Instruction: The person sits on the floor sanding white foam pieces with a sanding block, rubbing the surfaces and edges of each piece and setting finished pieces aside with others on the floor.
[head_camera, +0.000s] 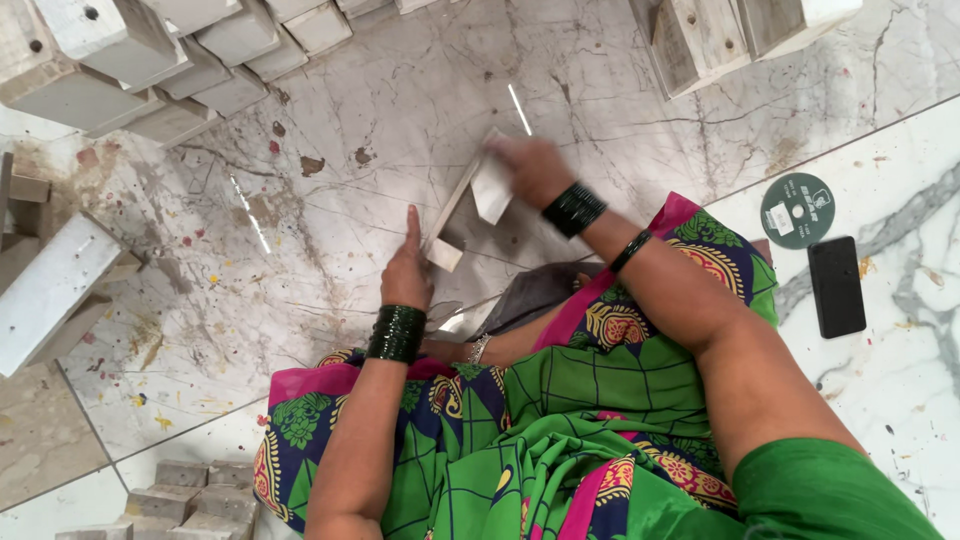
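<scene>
1. Marble floor (400, 90), veined and paint-flecked. The widest bare stretch lies around and far of the hands, at centre.
2. Far-left edge: a row of pale wooden blocks (150, 70). Far right: more wooden blocks (720, 35). Left edge: a long white block (50, 285), tilted. Near left: small grey blocks (185, 495) in a cluster.
3. Right side: a green grinding disc (797, 210) flat on the floor, with a black phone (836, 286) just beside it on its near side. Both well apart from the hands.
4. Small wooden piece (462, 210), an angled assembly of thin boards, stands on the floor at centre, between the two hands.
5. Left hand (408, 272): index finger straight and pointing far, other fingers curled; it touches the near-left end of the piece. Not clamped.
6. Right hand (533, 168): blurred, fingers folded down over the far end of the piece, pressing or gripping a pale sheet there; cannot tell which.
7. Both forearms reach out from the near side over a green patterned garment (560, 420). Dark green bangles (397, 333) on each wrist. Hands apart, the piece spanning the gap.
</scene>
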